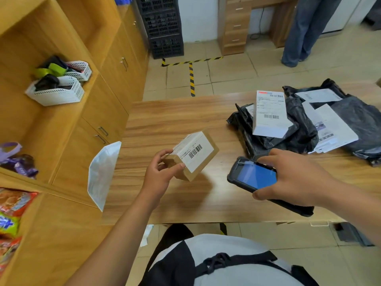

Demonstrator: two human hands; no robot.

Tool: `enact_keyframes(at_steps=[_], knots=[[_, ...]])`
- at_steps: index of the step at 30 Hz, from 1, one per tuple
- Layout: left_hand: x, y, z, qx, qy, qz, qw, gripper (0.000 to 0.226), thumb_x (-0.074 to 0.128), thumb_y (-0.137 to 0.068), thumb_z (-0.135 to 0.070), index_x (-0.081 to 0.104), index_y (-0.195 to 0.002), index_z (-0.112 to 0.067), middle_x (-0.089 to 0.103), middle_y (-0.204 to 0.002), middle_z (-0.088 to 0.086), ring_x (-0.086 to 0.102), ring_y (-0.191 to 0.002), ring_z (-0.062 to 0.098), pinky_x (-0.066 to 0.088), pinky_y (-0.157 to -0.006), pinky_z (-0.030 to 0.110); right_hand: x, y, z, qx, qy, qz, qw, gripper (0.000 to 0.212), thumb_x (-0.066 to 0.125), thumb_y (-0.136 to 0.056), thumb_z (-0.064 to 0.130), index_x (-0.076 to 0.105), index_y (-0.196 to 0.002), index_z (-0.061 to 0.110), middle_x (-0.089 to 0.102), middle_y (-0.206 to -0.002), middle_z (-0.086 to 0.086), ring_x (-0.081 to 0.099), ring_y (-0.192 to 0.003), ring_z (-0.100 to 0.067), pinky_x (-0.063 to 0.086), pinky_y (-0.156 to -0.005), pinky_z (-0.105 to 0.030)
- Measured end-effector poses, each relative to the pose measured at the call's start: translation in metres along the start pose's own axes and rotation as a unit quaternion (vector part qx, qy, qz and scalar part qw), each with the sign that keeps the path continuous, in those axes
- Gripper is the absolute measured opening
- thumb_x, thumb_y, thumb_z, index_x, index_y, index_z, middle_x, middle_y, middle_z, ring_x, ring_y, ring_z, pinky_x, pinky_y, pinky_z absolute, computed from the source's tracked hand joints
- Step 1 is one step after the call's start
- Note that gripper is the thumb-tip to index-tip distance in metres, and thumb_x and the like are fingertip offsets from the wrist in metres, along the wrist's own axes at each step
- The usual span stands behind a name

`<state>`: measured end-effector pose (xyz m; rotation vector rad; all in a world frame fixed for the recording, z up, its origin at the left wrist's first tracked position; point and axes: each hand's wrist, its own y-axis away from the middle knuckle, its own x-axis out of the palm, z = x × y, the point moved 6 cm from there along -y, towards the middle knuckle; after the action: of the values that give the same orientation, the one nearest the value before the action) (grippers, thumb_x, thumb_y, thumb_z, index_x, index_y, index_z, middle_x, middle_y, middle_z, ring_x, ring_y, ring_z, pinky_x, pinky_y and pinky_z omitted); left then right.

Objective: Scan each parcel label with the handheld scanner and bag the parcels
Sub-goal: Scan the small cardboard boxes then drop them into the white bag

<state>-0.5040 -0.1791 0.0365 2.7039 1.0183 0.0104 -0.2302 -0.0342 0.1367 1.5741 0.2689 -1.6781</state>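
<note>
My left hand (162,172) grips a small brown cardboard parcel (208,147) above the wooden table (165,124), its white barcode label turned up. My right hand (294,178) holds the black handheld scanner (252,175), blue screen lit, just right of the parcel. A white labelled box (270,114) lies on a heap of black plastic bags (305,129) at the table's far right, with more labelled parcels (334,129) among them.
A white padded mailer (103,172) hangs over the table's left edge. Wooden shelves and cabinets stand on the left with white baskets (57,91) and snack packets. A person in jeans (305,29) stands at the back right beside a drawer unit; black crates are stacked behind.
</note>
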Motion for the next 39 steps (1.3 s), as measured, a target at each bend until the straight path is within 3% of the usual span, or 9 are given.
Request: enact_keyframes(at_steps=[8, 12, 14, 17, 22, 25, 30, 34, 39], knots=[[-0.044, -0.015, 0.012, -0.007, 0.014, -0.005, 1.000, 0.047, 0.084, -0.076, -0.016, 0.067, -0.113, -0.038, 0.062, -0.114, -0.003, 0.066, -0.087, -0.002, 0.051, -0.065, 0.013, 0.006, -0.018, 0.037, 0.008, -0.005, 0.016, 1.000, 0.093, 0.053, -0.047, 0.087, 0.065, -0.120, 0.031, 0.053, -0.094, 0.014, 0.056, -0.087, -0.010, 0.051, -0.067, -0.032], [-0.080, -0.032, 0.015, -0.015, 0.011, -0.014, 1.000, 0.045, 0.083, -0.078, -0.018, 0.066, -0.113, -0.041, 0.061, -0.114, -0.007, 0.064, -0.084, -0.007, 0.051, -0.062, 0.011, 0.007, -0.034, 0.072, 0.017, -0.027, 0.013, 0.999, 0.094, 0.055, -0.047, 0.088, 0.062, -0.123, 0.032, 0.050, -0.091, 0.016, 0.053, -0.080, -0.002, 0.037, -0.055, -0.025], [-0.102, -0.039, 0.018, -0.023, 0.020, -0.025, 0.999, 0.047, 0.085, -0.075, -0.021, 0.065, -0.113, -0.041, 0.060, -0.117, -0.005, 0.065, -0.091, -0.003, 0.054, -0.067, 0.016, 0.010, -0.044, 0.093, 0.020, -0.043, 0.022, 0.999, 0.096, 0.055, -0.047, 0.088, 0.060, -0.126, 0.033, 0.051, -0.094, 0.017, 0.053, -0.080, -0.001, 0.036, -0.054, -0.023], [-0.139, -0.048, 0.025, -0.041, 0.036, -0.053, 0.997, 0.051, 0.085, -0.065, -0.033, 0.066, -0.111, -0.043, 0.061, -0.122, -0.003, 0.063, -0.109, 0.015, 0.059, -0.087, 0.036, 0.016, -0.059, 0.125, 0.028, -0.081, 0.034, 0.996, 0.096, 0.056, -0.045, 0.086, 0.063, -0.121, 0.030, 0.054, -0.100, 0.016, 0.055, -0.082, -0.002, 0.043, -0.060, -0.026], [-0.212, -0.062, 0.037, -0.065, 0.088, -0.113, 0.988, 0.048, 0.085, -0.064, -0.035, 0.067, -0.108, -0.042, 0.065, -0.123, 0.000, 0.067, -0.109, 0.020, 0.058, -0.090, 0.039, 0.019, -0.086, 0.184, 0.036, -0.155, 0.037, 0.987, 0.092, 0.062, -0.046, 0.083, 0.064, -0.118, 0.025, 0.056, -0.099, 0.012, 0.060, -0.076, -0.009, 0.052, -0.064, -0.034], [-0.259, -0.070, 0.048, -0.075, 0.128, -0.153, 0.977, 0.038, 0.082, -0.080, -0.017, 0.066, -0.110, -0.034, 0.068, -0.122, 0.005, 0.071, -0.101, 0.014, 0.059, -0.083, 0.035, 0.024, -0.102, 0.214, 0.046, -0.194, 0.024, 0.980, 0.090, 0.076, -0.058, 0.072, 0.059, -0.134, 0.027, 0.053, -0.102, 0.017, 0.059, -0.082, -0.006, 0.044, -0.060, -0.026], [-0.316, -0.087, 0.067, -0.091, 0.137, -0.197, 0.966, 0.037, 0.077, -0.085, -0.014, 0.061, -0.115, -0.027, 0.070, -0.113, 0.003, 0.072, -0.079, -0.001, 0.054, -0.054, 0.018, 0.041, -0.119, 0.249, 0.082, -0.292, 0.003, 0.953, 0.088, 0.082, -0.057, 0.067, 0.058, -0.133, 0.029, 0.057, -0.110, 0.014, 0.068, -0.078, -0.012, 0.055, -0.068, -0.036], [-0.342, -0.101, 0.086, -0.114, 0.122, -0.202, 0.965, 0.050, 0.078, -0.084, -0.016, 0.055, -0.128, -0.019, 0.071, -0.110, 0.002, 0.072, -0.078, -0.002, 0.053, -0.054, 0.016, 0.051, -0.120, 0.266, 0.111, -0.352, -0.028, 0.929, 0.086, 0.086, -0.057, 0.059, 0.059, -0.133, 0.030, 0.061, -0.111, 0.012, 0.071, -0.073, -0.012, 0.058, -0.066, -0.038], [-0.353, -0.118, 0.108, -0.147, 0.088, -0.180, 0.969, 0.052, 0.081, -0.082, -0.021, 0.054, -0.126, -0.024, 0.070, -0.113, -0.001, 0.069, -0.074, -0.007, 0.052, -0.052, 0.014, 0.060, -0.113, 0.271, 0.145, -0.370, -0.053, 0.916, 0.090, 0.087, -0.058, 0.058, 0.058, -0.137, 0.028, 0.060, -0.113, 0.017, 0.065, -0.087, -0.010, 0.053, -0.069, -0.035]])
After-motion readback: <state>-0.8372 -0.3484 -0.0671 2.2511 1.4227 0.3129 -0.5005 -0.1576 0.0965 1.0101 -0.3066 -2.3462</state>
